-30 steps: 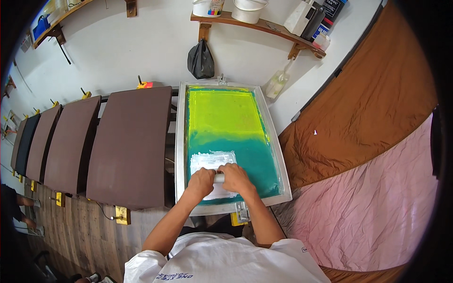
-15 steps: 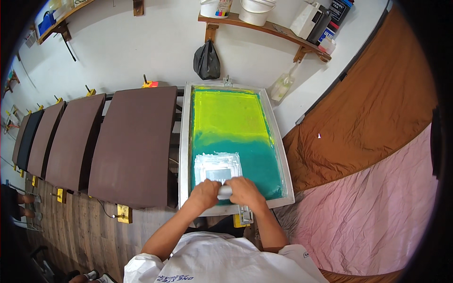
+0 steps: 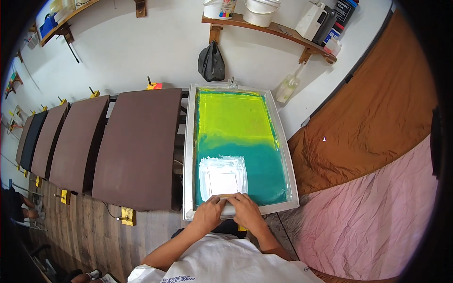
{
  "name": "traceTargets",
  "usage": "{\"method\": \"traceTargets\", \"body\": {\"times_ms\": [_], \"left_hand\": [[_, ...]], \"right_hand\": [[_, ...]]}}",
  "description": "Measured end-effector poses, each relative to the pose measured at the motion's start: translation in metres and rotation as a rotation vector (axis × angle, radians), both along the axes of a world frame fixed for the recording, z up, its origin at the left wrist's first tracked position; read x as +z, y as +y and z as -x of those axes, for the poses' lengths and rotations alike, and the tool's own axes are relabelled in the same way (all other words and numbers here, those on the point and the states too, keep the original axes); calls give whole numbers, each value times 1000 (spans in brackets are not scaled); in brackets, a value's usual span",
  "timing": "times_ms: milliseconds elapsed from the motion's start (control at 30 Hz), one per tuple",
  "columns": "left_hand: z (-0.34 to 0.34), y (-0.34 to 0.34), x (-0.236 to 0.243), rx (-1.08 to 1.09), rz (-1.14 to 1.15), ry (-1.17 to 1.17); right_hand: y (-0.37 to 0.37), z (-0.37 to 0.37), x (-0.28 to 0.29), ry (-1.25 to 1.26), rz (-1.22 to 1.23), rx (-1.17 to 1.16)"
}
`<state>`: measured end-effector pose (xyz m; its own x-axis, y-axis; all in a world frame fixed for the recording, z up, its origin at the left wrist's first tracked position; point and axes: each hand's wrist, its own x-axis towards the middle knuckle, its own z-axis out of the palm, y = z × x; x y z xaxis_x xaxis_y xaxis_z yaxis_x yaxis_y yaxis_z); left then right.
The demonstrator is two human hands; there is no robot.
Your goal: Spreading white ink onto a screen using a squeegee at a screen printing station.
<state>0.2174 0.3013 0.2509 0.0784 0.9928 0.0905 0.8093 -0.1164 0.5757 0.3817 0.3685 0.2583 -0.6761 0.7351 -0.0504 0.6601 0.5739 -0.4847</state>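
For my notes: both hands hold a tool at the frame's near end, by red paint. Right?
That paint is white, not red; the head view shows it. Left hand and right hand do hold a tool at the near end of the frame.

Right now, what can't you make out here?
All in the head view:
Tan-edged tool: mostly hidden by the left hand and right hand.
Black bag: contents hidden by opaque sides.
Left white bucket: top cut off by upper edge.
Person at left: mostly lost in dark rim.

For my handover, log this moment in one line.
left hand: grips squeegee; right hand: grips squeegee; white ink: on screen, lower left
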Motion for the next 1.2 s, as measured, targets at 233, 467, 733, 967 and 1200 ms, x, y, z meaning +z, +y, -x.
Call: {"method": "traceTargets", "body": {"times_ms": [233, 467, 733, 967, 1200], "left_hand": [[28, 59, 10, 17, 147, 20], [23, 53, -22, 59, 0, -13], [4, 1, 0, -17, 78, -37], [34, 68, -1, 59, 40, 21], [17, 39, -23, 25, -35, 91]], "right_hand": [[63, 27, 20, -123, -6, 73], [51, 25, -16, -46, -29, -18], [6, -1, 11, -81, 121, 40], [73, 36, 14, -76, -47, 47], [42, 20, -16, -5, -41, 41]]}}
